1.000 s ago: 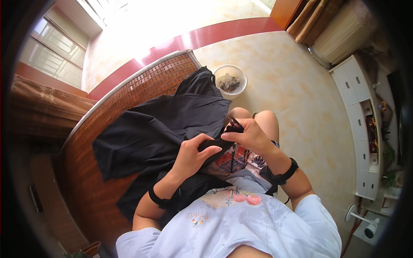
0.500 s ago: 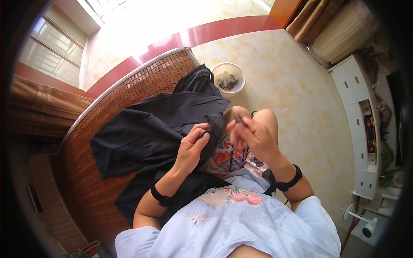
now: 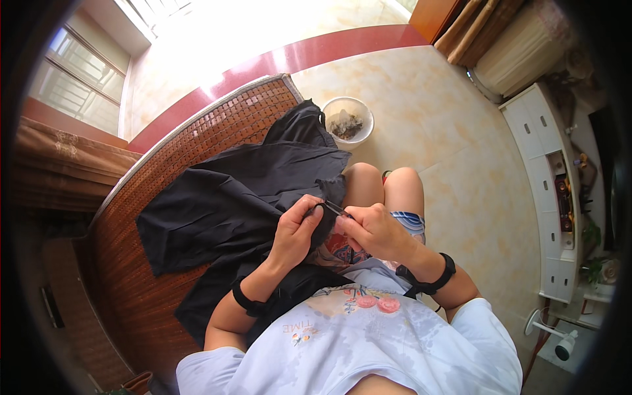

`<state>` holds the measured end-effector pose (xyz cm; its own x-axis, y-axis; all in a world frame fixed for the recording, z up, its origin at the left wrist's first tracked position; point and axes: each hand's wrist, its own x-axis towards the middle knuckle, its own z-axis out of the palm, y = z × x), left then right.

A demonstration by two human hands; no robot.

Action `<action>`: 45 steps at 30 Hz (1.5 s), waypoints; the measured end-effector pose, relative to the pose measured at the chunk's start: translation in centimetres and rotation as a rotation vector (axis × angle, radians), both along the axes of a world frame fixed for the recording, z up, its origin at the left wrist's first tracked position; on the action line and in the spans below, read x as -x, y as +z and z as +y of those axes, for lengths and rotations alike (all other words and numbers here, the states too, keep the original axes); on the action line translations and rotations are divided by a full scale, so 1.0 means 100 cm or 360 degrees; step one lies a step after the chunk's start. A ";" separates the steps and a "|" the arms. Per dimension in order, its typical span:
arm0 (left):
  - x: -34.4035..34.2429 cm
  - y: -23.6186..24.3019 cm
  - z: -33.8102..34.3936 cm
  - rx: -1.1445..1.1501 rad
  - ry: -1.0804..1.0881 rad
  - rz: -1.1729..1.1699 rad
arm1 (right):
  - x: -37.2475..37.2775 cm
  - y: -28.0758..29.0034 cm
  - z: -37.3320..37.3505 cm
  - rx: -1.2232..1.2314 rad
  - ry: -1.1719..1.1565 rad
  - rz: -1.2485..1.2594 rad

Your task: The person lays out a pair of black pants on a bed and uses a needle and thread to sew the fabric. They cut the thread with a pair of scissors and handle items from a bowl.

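Note:
A large black cloth garment (image 3: pixel 230 191) spreads over the mat on my left and across my lap. My left hand (image 3: pixel 294 230) is closed, pinching a gathered edge of this garment between thumb and fingers. My right hand (image 3: pixel 378 230) is closed round a slim dark tool (image 3: pixel 337 209) with a narrow tip; its exact kind is too small to make out. That tip points left and meets the cloth edge at my left fingertips. Both hands are close together above my lap, and the right palm hides the tool's other end.
A brown woven tile mat (image 3: pixel 224 122) lies under the garment. Past my knees, a white bin (image 3: pixel 349 138) with grey-brown scraps stands on the tiled floor (image 3: pixel 461 164). At the right are a white drawer cabinet (image 3: pixel 536 158) and a small white camera-like device (image 3: pixel 563 345).
My right hand, blurred and apart before, has moved left and down to my left hand, bringing the dark tool to the cloth edge. The left hand has barely moved.

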<state>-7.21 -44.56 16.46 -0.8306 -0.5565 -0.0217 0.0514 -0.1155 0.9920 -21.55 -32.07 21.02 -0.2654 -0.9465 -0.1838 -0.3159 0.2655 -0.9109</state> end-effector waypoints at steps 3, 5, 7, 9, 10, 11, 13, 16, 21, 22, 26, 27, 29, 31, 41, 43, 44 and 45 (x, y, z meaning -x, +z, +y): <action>0.000 -0.003 -0.001 -0.0009 -0.0038 0.0002 | -0.001 -0.002 -0.003 0.0072 0.0009 0.0057; -0.001 -0.004 -0.002 -0.0028 -0.0058 0.0001 | -0.003 -0.002 -0.005 0.0094 -0.0028 -0.0022; 0.000 -0.004 0.001 -0.0149 -0.0140 -0.0063 | -0.004 -0.001 -0.008 0.0109 -0.0141 -0.0106; -0.001 -0.013 0.009 -0.0123 -0.0215 -0.0112 | -0.001 0.003 -0.011 0.0125 -0.0262 -0.0191; -0.003 -0.014 0.011 -0.0394 -0.0159 -0.0109 | 0.002 0.007 -0.012 0.0121 -0.0292 -0.0262; -0.003 -0.013 0.012 -0.0665 -0.0102 -0.0106 | 0.004 0.009 -0.011 0.0117 -0.0322 -0.0332; -0.004 -0.011 0.009 -0.0962 0.0088 0.0057 | 0.005 0.008 -0.007 0.0066 -0.0282 -0.0332; -0.001 -0.010 0.007 -0.1016 0.0091 0.0163 | 0.000 0.006 0.002 -0.0101 -0.0095 -0.0287; -0.002 -0.006 0.007 -0.0901 0.0088 0.0164 | -0.003 0.009 0.001 -0.0131 -0.0004 -0.0128; -0.001 -0.006 0.008 -0.0902 0.0085 0.0163 | -0.003 0.009 0.001 -0.0147 0.0003 -0.0113; -0.001 -0.008 0.008 -0.0768 0.0103 0.0171 | -0.002 0.010 0.002 -0.0154 0.0026 -0.0101; -0.001 -0.008 0.008 -0.0760 0.0093 0.0172 | -0.002 0.010 0.002 -0.0166 0.0025 -0.0110; 0.000 -0.006 0.008 -0.0740 0.0094 0.0171 | -0.002 0.011 0.002 -0.0178 0.0024 -0.0118; 0.000 -0.005 0.008 -0.0719 0.0094 0.0167 | -0.003 0.011 0.001 -0.0143 0.0010 -0.0096; 0.003 -0.005 0.009 -0.0480 0.0095 0.0094 | -0.006 0.011 0.001 -0.0103 -0.0037 0.0046; 0.005 -0.003 0.010 -0.0468 0.0092 0.0085 | -0.006 0.006 0.002 -0.0056 -0.0062 0.0050; 0.005 -0.002 0.011 -0.0565 0.0089 0.0070 | -0.006 0.004 0.002 -0.0055 -0.0064 0.0052; 0.005 -0.002 0.012 -0.0660 0.0088 0.0055 | -0.007 0.003 0.003 -0.0038 -0.0083 0.0058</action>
<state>-7.72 -43.33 16.29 -0.8038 -0.5503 -0.2261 0.1010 -0.5007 0.8597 -20.88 -31.81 21.32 -0.3209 -0.9267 -0.1954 -0.3339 0.3038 -0.8923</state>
